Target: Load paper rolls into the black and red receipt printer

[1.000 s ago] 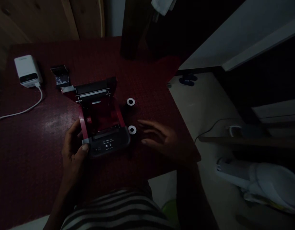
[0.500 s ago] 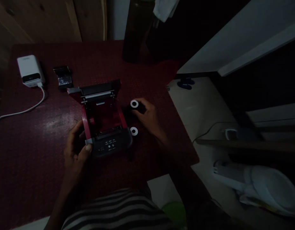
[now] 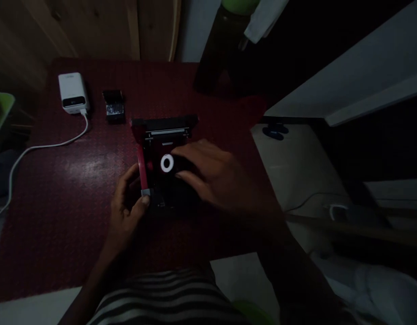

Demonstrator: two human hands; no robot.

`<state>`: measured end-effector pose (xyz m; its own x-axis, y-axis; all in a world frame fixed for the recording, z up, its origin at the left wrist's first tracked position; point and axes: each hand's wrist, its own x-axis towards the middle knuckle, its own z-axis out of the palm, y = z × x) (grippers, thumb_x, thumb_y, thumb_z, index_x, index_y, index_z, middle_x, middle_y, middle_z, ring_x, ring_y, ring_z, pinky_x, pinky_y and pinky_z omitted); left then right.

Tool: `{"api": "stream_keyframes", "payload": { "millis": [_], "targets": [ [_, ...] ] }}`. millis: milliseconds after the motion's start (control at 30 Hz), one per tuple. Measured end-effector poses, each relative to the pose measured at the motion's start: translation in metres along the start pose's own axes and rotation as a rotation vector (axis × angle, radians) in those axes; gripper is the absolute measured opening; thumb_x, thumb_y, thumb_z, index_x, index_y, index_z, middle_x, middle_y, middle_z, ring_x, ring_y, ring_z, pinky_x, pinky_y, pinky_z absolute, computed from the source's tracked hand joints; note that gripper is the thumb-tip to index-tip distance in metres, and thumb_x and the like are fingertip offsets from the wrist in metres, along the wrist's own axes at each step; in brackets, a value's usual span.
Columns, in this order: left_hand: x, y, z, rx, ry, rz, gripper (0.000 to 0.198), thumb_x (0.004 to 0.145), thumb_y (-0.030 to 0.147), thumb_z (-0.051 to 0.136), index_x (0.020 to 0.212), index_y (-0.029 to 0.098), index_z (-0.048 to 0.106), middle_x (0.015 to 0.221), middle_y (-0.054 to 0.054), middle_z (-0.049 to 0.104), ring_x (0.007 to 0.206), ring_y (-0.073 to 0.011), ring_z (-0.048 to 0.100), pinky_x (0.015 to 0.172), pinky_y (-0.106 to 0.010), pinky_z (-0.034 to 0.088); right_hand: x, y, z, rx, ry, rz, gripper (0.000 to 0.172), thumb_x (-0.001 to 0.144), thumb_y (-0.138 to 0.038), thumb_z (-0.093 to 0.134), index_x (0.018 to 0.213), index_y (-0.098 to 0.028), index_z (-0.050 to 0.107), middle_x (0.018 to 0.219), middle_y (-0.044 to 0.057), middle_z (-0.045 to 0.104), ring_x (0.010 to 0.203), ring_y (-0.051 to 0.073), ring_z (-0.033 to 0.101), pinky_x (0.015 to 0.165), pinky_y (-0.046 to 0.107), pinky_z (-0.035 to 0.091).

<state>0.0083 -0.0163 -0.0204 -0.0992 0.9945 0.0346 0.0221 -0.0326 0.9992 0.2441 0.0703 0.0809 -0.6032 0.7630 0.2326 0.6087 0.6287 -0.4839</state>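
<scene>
A red and black portable printer (image 3: 142, 169) sits on the table with its lid raised. My left hand (image 3: 127, 212) is wrapped round its front left corner, thumb on top and fingers along the side. My right hand (image 3: 208, 174) pinches a small roll (image 3: 166, 163) over the printer's open bay. The roll's white ring-shaped end with a dark centre faces me; its body is dark and partly hidden by my fingers. My right hand and forearm cover the printer's right side and most of its button panel. I cannot tell whether the roll touches the bay.
On the left of the dark red table (image 3: 93, 189) stand a white power bank (image 3: 72, 88) with a white cable (image 3: 52, 145) and a small black object with a shiny sheet (image 3: 114, 107). A tall dark bottle (image 3: 217, 54) stands at the back.
My right hand has moved left with the roll, from beside the printer to above its bay. A second white-ended roll beside the printer is no longer visible. The view has shifted.
</scene>
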Motion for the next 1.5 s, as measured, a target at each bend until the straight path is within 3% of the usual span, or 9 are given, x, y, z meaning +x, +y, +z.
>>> {"api": "stream_keyframes", "payload": {
  "millis": [233,400,533,700,800,1033,1333,1433,1500],
  "targets": [
    [-0.003,-0.001,-0.001,-0.001,-0.006,-0.02,0.065,0.109,0.052,0.078,0.169,0.036,0.062,0.172,-0.009,0.064,0.159,-0.0377,0.062,0.132,-0.057,0.052,0.048,-0.026,0.03,-0.369,-0.383,0.171,0.036,0.109,0.001,0.055,0.13,-0.014,0.081,0.115,0.017,0.089,0.111,0.032,0.083,0.095,0.043,0.062],
    [-0.003,0.001,-0.001,-0.017,-0.01,-0.066,0.068,0.108,0.051,0.079,0.171,0.035,0.061,0.173,-0.012,0.062,0.164,-0.0398,0.058,0.135,-0.061,0.048,0.065,-0.023,0.034,-0.366,-0.454,0.218,0.039,0.109,0.0,0.055,0.125,-0.021,0.084,0.099,0.01,0.089,0.089,0.026,0.085,0.076,0.035,0.061],
    [-0.003,0.002,-0.001,-0.005,-0.013,-0.059,0.067,0.107,0.051,0.079,0.17,0.035,0.062,0.172,-0.012,0.062,0.164,-0.0397,0.058,0.136,-0.061,0.047,0.061,-0.014,0.036,-0.258,-0.457,0.248,0.039,0.109,-0.001,0.055,0.132,-0.018,0.082,0.111,0.013,0.089,0.094,0.027,0.086,0.079,0.036,0.062],
    [-0.002,-0.001,-0.003,0.004,-0.008,-0.064,0.066,0.107,0.053,0.08,0.17,0.038,0.062,0.173,-0.009,0.063,0.162,-0.0384,0.059,0.138,-0.061,0.045,0.03,0.003,0.028,0.08,-0.256,0.115,0.05,0.106,0.004,0.053,0.136,-0.024,0.081,0.131,0.008,0.086,0.121,0.026,0.081,0.104,0.04,0.063],
    [-0.002,-0.001,-0.003,0.011,0.001,-0.043,0.066,0.106,0.053,0.082,0.167,0.037,0.065,0.172,-0.009,0.064,0.161,-0.038,0.06,0.136,-0.058,0.048,0.012,0.007,0.02,0.269,-0.206,-0.018,0.04,0.111,-0.003,0.055,0.132,-0.023,0.083,0.133,0.007,0.087,0.125,0.024,0.078,0.115,0.044,0.06],
    [0.003,0.025,-0.001,0.067,0.049,-0.038,0.056,0.107,0.049,0.081,0.16,0.035,0.071,0.166,-0.008,0.071,0.149,-0.0371,0.072,0.121,-0.055,0.064,0.003,0.012,0.028,0.195,-0.247,-0.055,0.028,0.113,-0.005,0.059,0.107,-0.02,0.082,0.105,0.007,0.083,0.104,0.024,0.07,0.101,0.041,0.058],
    [0.099,0.056,0.006,0.154,0.198,0.214,0.039,0.113,0.055,0.075,0.141,0.029,0.081,0.145,-0.001,0.079,0.138,-0.0287,0.071,0.127,-0.05,0.054,-0.013,0.004,0.046,0.017,0.093,-0.107,0.032,0.113,-0.001,0.055,0.107,-0.019,0.081,0.101,0.008,0.08,0.099,0.025,0.069,0.09,0.04,0.062],
    [0.118,0.059,0.015,0.082,0.192,0.187,0.031,0.116,0.044,0.07,0.096,0.021,0.08,0.105,-0.001,0.081,0.107,-0.0219,0.074,0.111,-0.043,0.059,-0.018,-0.005,0.054,-0.023,0.26,-0.108,0.032,0.113,-0.003,0.056,0.11,-0.02,0.083,0.101,0.007,0.082,0.103,0.024,0.073,0.09,0.04,0.063],
    [0.117,0.06,0.018,0.046,0.177,0.163,0.032,0.112,0.035,0.073,0.084,0.021,0.072,0.105,-0.001,0.081,0.113,-0.0216,0.074,0.116,-0.042,0.056,-0.023,-0.012,0.058,-0.079,0.381,-0.135,0.032,0.116,-0.006,0.056,0.107,-0.02,0.084,0.1,0.007,0.085,0.104,0.023,0.076,0.09,0.039,0.064]
  ]
}}
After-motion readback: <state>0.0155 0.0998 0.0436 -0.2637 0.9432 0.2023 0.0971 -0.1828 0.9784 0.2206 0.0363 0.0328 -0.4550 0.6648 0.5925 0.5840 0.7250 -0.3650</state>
